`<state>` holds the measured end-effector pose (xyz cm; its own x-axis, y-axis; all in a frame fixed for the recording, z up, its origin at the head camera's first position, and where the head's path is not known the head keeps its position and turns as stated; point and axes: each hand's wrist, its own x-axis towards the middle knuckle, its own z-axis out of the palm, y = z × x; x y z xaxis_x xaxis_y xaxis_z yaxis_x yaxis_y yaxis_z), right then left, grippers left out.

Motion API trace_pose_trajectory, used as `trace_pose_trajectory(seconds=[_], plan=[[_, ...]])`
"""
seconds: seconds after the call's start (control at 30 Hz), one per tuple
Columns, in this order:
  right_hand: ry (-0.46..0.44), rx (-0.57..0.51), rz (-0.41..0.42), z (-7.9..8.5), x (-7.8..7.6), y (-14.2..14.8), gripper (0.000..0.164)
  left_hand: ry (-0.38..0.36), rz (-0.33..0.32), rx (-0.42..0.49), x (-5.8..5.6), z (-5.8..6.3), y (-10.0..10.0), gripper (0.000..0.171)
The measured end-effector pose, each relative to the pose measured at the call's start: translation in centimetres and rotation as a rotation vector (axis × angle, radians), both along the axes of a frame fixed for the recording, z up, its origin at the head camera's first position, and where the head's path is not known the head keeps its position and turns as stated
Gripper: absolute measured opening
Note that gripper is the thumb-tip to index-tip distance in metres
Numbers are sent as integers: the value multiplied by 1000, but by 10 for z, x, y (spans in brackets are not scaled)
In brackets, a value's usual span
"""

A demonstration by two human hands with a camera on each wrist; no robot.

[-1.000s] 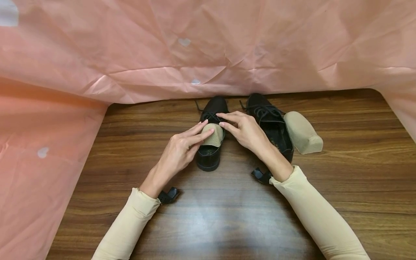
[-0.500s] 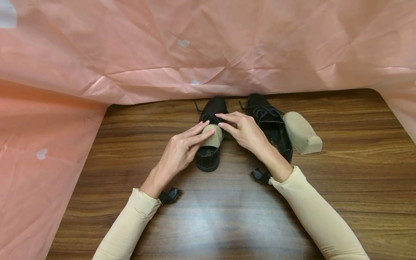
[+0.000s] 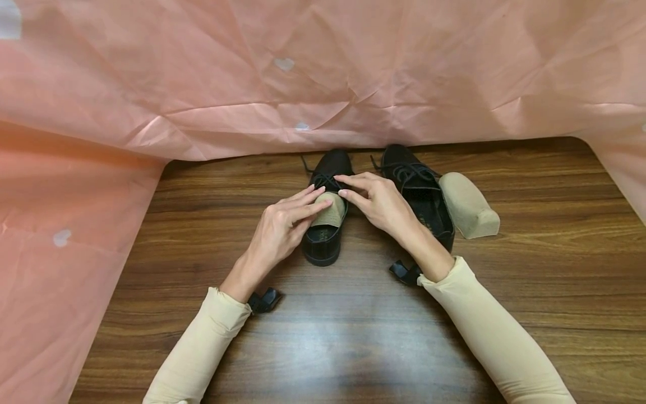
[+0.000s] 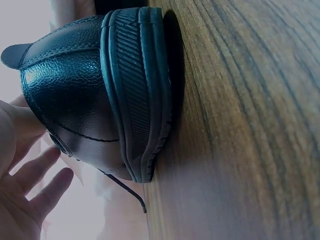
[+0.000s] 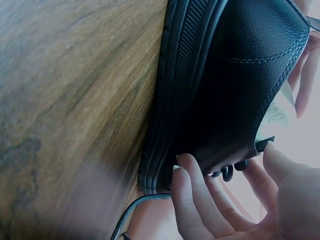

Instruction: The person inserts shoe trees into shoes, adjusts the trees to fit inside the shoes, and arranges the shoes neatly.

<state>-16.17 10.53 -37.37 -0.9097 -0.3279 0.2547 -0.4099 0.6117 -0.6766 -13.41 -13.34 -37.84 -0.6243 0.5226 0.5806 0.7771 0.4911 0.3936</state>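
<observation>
A black lace-up shoe [image 3: 323, 249] stands on the wooden surface, with a beige moulded shoe insert [image 3: 330, 216] partly inside its opening. My left hand [image 3: 277, 230] lies along the shoe's left side, its extended fingers resting over the insert and the opening's edge. From the right, my right hand [image 3: 381, 202] holds the shoe near its tongue and laces. In the right wrist view the thumb is at the tongue's edge [image 5: 265, 144], and other fingers reach the shoe's side [image 5: 235, 85]. The left wrist view shows relaxed fingers [image 4: 37, 172] beside the leather upper [image 4: 65, 75].
A second black lace-up shoe [image 3: 429, 207] stands to the right, partly behind the right forearm. Another beige shoe insert [image 3: 466, 207] lies against its right side. Pink sheeting [image 3: 303, 73] with pale hearts hangs behind and at the left of the wood-grain surface [image 3: 313, 336].
The left hand has shifted very slightly at the insert, its fingers drawing a little closer together. The right hand and both shoes keep nearly the same place.
</observation>
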Motion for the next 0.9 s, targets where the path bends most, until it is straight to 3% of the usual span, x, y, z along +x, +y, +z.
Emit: trace_pose_trajectory(seconds=[0.9], plan=[[-2,-1,-19,1,3,1,39,-55,17,2,-4,-4,-1,40]])
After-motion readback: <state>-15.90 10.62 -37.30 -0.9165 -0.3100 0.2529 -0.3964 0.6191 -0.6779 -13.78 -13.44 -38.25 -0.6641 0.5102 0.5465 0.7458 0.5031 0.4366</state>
